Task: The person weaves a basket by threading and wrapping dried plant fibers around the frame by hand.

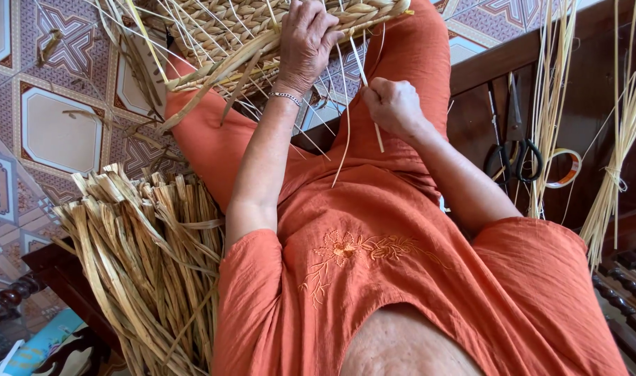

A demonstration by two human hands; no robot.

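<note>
Patterned floor tiles below; we press our left hand [305,43], fingers spread flat, on the woven basket [262,28] on our knees, right hand [394,106] fisted around a thin strand [365,83]; hard tugging might snap it or loosen the weave

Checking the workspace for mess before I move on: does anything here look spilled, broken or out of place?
Nothing looks damaged. The left hand presses the woven piece, the right hand pinches a thin strand. Loose strand ends stick out untidily round the weave. The scissors and tape roll lie flat on the dark wooden surface.
</note>
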